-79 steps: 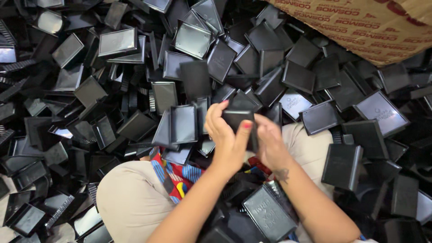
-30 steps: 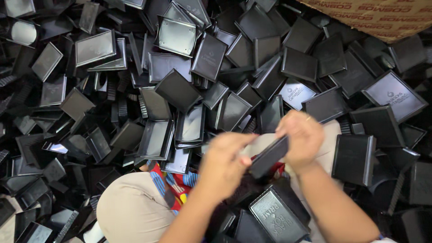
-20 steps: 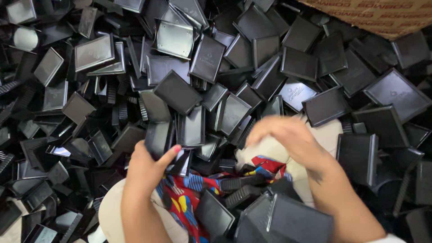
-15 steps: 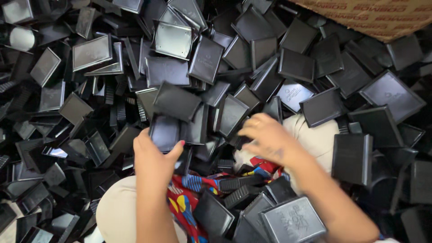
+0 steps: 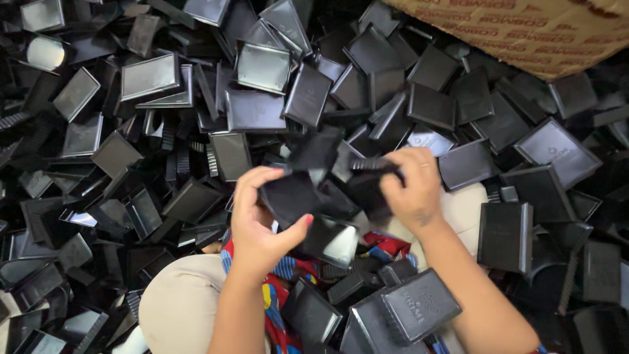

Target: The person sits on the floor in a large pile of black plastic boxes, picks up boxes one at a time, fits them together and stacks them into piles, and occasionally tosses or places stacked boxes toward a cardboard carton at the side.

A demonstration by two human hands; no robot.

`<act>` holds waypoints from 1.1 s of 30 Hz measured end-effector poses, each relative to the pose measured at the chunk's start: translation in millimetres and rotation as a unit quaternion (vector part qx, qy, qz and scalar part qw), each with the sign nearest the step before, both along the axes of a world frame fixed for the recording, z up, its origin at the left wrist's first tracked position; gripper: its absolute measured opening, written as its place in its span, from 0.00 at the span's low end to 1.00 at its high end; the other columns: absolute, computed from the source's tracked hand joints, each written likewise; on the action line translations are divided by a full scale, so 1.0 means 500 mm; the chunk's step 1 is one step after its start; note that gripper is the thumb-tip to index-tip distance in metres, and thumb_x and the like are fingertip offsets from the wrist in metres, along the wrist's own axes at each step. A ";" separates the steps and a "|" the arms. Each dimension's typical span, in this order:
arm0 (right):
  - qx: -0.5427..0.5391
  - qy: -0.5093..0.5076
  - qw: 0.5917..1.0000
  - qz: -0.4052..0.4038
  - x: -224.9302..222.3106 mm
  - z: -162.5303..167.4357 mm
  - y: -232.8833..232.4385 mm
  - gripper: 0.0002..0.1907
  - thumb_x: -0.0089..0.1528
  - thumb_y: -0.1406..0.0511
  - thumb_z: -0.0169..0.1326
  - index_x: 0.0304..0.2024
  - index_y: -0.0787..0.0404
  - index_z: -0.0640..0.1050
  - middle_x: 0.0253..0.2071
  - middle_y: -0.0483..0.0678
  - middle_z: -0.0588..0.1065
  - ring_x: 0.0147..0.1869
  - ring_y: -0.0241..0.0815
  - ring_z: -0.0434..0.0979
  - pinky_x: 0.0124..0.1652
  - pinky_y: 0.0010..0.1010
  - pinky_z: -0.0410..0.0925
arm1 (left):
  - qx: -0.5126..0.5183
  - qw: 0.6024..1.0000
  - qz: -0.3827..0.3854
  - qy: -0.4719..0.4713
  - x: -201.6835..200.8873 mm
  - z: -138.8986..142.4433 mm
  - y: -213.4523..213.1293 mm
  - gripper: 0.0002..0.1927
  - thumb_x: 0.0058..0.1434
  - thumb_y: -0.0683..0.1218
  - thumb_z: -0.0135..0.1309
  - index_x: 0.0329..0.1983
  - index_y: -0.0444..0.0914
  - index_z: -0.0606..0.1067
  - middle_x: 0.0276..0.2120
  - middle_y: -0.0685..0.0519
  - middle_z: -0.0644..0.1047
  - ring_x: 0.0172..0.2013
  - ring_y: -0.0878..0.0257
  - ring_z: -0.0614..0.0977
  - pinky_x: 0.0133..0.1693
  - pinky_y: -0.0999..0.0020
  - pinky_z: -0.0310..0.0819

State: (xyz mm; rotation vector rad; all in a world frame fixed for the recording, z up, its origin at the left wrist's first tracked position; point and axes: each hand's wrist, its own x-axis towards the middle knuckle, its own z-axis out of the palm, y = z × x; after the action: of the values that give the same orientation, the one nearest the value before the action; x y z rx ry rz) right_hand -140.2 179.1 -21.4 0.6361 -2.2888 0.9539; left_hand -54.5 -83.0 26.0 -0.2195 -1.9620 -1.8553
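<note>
Black plastic cases heap everywhere, cardboard box at the far edge; left hand grips one case, right hand grips another.

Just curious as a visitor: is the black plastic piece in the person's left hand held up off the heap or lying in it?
Held up: the left hand pinches the black plastic piece above the lap.

A brown cardboard box lies top right over heaped black plastic pieces.
</note>
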 end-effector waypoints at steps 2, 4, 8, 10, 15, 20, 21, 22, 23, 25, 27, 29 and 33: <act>-0.133 -0.037 0.989 -0.049 -0.006 -0.012 0.005 0.11 0.63 0.71 0.54 0.49 0.64 0.74 0.50 0.51 0.74 0.53 0.45 0.75 0.54 0.35 0.69 | 0.126 0.986 -0.093 -0.055 0.001 -0.007 0.003 0.46 0.45 0.36 0.71 0.67 0.41 0.62 0.58 0.49 0.71 0.53 0.61 0.78 0.55 0.66 0.76; -0.306 -0.127 0.942 -0.058 -0.005 -0.024 0.000 0.10 0.67 0.69 0.54 0.51 0.63 0.73 0.47 0.47 0.73 0.49 0.39 0.72 0.50 0.32 0.68 | 0.171 0.971 -0.145 -0.080 -0.001 -0.016 0.018 0.48 0.44 0.36 0.71 0.67 0.42 0.61 0.56 0.50 0.73 0.50 0.63 0.79 0.52 0.69 0.77; -0.386 -0.245 0.889 -0.015 0.026 -0.033 -0.026 0.17 0.66 0.66 0.57 0.56 0.63 0.71 0.44 0.48 0.71 0.46 0.38 0.67 0.49 0.34 0.66 | 0.141 0.974 -0.138 -0.110 -0.008 -0.045 0.079 0.41 0.46 0.35 0.71 0.64 0.35 0.68 0.51 0.53 0.76 0.46 0.67 0.79 0.50 0.72 0.76; -0.324 -0.293 0.885 0.161 0.048 -0.023 -0.030 0.28 0.60 0.64 0.61 0.60 0.60 0.67 0.54 0.50 0.70 0.58 0.41 0.69 0.58 0.35 0.65 | 0.148 0.977 -0.098 -0.121 -0.012 -0.064 0.107 0.42 0.46 0.35 0.72 0.65 0.34 0.69 0.48 0.54 0.77 0.42 0.69 0.78 0.47 0.74 0.75; -0.280 -0.360 0.805 0.379 0.063 0.019 -0.031 0.40 0.57 0.60 0.69 0.65 0.58 0.60 0.69 0.55 0.66 0.73 0.47 0.65 0.71 0.39 0.59 | 0.175 0.978 -0.021 -0.114 -0.024 -0.105 0.117 0.43 0.47 0.35 0.69 0.68 0.34 0.67 0.48 0.56 0.76 0.37 0.71 0.74 0.44 0.74 0.72; -0.240 -0.415 0.821 0.310 0.069 0.041 -0.034 0.55 0.51 0.61 0.71 0.74 0.60 0.55 0.68 0.55 0.66 0.72 0.48 0.65 0.69 0.39 0.58 | 0.088 0.990 0.051 -0.097 -0.028 -0.111 0.104 0.44 0.47 0.34 0.70 0.69 0.33 0.68 0.47 0.52 0.76 0.45 0.67 0.76 0.50 0.71 0.74; -0.223 -0.372 0.851 0.295 0.069 0.042 -0.035 0.56 0.49 0.62 0.72 0.74 0.61 0.56 0.67 0.55 0.66 0.72 0.47 0.65 0.69 0.38 0.58 | 0.043 0.992 0.068 -0.094 -0.027 -0.109 0.100 0.43 0.47 0.35 0.71 0.68 0.33 0.68 0.48 0.51 0.75 0.48 0.65 0.77 0.51 0.69 0.74; -0.205 -0.329 0.879 0.279 0.068 0.042 -0.035 0.58 0.47 0.64 0.73 0.74 0.63 0.57 0.66 0.55 0.67 0.72 0.47 0.66 0.69 0.38 0.58 | 0.086 0.990 0.036 -0.101 -0.025 -0.106 0.097 0.44 0.48 0.35 0.70 0.69 0.33 0.67 0.52 0.50 0.76 0.51 0.64 0.78 0.54 0.68 0.74; -0.187 -0.285 0.903 0.261 0.066 0.043 -0.034 0.59 0.45 0.65 0.74 0.74 0.64 0.58 0.66 0.55 0.67 0.72 0.47 0.66 0.69 0.38 0.58 | 0.129 0.986 0.003 -0.108 -0.023 -0.104 0.093 0.44 0.49 0.35 0.70 0.70 0.33 0.66 0.56 0.49 0.76 0.54 0.63 0.78 0.57 0.67 0.73; -0.241 -0.278 0.892 0.264 0.056 0.044 -0.029 0.56 0.47 0.66 0.73 0.74 0.66 0.59 0.68 0.55 0.66 0.72 0.45 0.67 0.69 0.36 0.59 | 0.224 0.966 -0.070 -0.111 -0.024 -0.097 0.086 0.45 0.50 0.35 0.69 0.71 0.33 0.63 0.61 0.46 0.75 0.59 0.59 0.77 0.61 0.63 0.72; -0.267 -0.301 0.874 0.271 0.045 0.046 -0.022 0.54 0.47 0.67 0.73 0.73 0.68 0.61 0.68 0.55 0.68 0.71 0.45 0.68 0.69 0.36 0.61 | 0.326 0.928 -0.149 -0.105 -0.025 -0.092 0.082 0.47 0.50 0.35 0.70 0.73 0.32 0.62 0.64 0.43 0.72 0.62 0.56 0.75 0.64 0.58 0.71; -0.266 -0.353 0.851 0.283 0.040 0.047 -0.018 0.52 0.47 0.67 0.73 0.71 0.70 0.64 0.66 0.56 0.71 0.69 0.46 0.71 0.67 0.36 0.63 | 0.318 0.926 -0.181 -0.094 -0.026 -0.088 0.083 0.49 0.49 0.35 0.71 0.73 0.32 0.61 0.66 0.44 0.71 0.64 0.56 0.74 0.65 0.58 0.69; -0.234 -0.363 0.857 0.281 0.039 0.051 -0.018 0.52 0.46 0.66 0.74 0.70 0.69 0.66 0.65 0.55 0.71 0.68 0.44 0.71 0.67 0.35 0.63 | 0.296 0.925 -0.216 -0.099 -0.025 -0.082 0.086 0.52 0.47 0.36 0.72 0.74 0.32 0.59 0.67 0.44 0.70 0.66 0.55 0.72 0.65 0.57 0.68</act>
State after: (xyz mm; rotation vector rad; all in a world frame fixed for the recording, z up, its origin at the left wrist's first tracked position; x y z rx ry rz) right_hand -120.4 170.0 4.3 0.8380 -2.3248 2.2771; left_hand -67.0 -40.2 -15.2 -0.2989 -1.4403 -2.7591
